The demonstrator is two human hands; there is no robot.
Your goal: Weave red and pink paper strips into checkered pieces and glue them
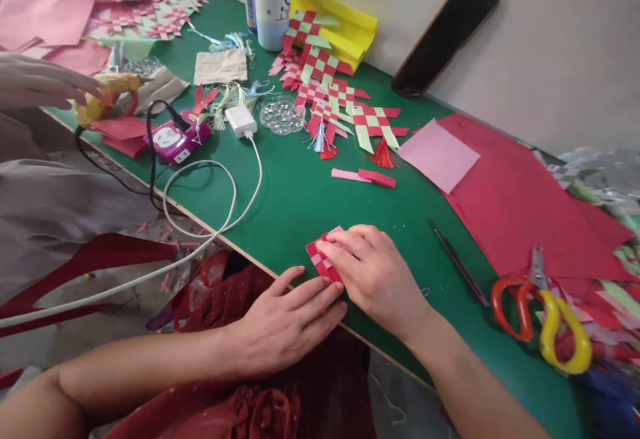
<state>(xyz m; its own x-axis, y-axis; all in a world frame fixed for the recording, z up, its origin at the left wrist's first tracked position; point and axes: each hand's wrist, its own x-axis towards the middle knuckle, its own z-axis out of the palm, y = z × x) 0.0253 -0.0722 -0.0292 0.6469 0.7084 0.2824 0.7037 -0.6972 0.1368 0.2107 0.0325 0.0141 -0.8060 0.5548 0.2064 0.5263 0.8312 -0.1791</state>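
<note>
Woven red-and-pink paper (319, 263) is partly covered by curled right fingers (344, 256), grip unclear, and touched by outstretched left fingers (311, 293)

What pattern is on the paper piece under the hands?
Red and pink checks on the paper piece, partly covered; best seen in the head view.

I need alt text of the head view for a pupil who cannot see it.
A person's left hand and right hand touch a small red-and-pink checked paper piece near the edge of a green table. Beyond lie more checked paper pieces, some with tassels; scissors and a pen lie toward the right.
</note>
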